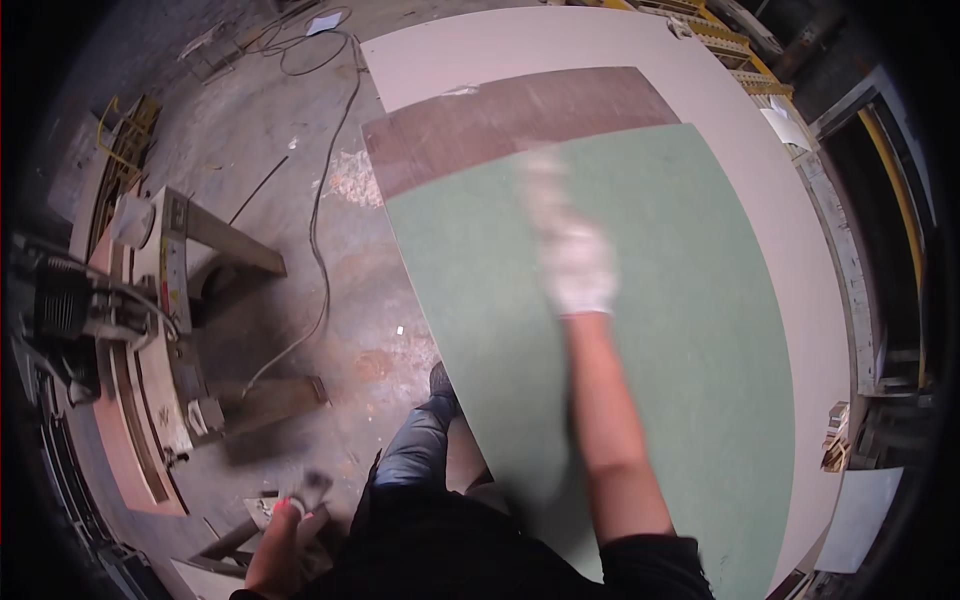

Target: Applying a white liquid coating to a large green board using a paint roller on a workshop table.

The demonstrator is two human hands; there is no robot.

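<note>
The right arm reaches up from the lower edge, right of centre, elbow bent slightly, forearm slanting up and leftward over a green board (660, 260) that fills the centre and lower right of the frame. Its white-gloved right hand (580, 268) is blurred near the middle, a pale blurred thing (543, 180) just beyond it over the board's upper part; I cannot tell how the fingers close. The left hand (294, 512) hangs low at lower left, beside a grey blurred thing (314, 484), its grip also unclear. A brown board (530, 103) shows above the green one.
</note>
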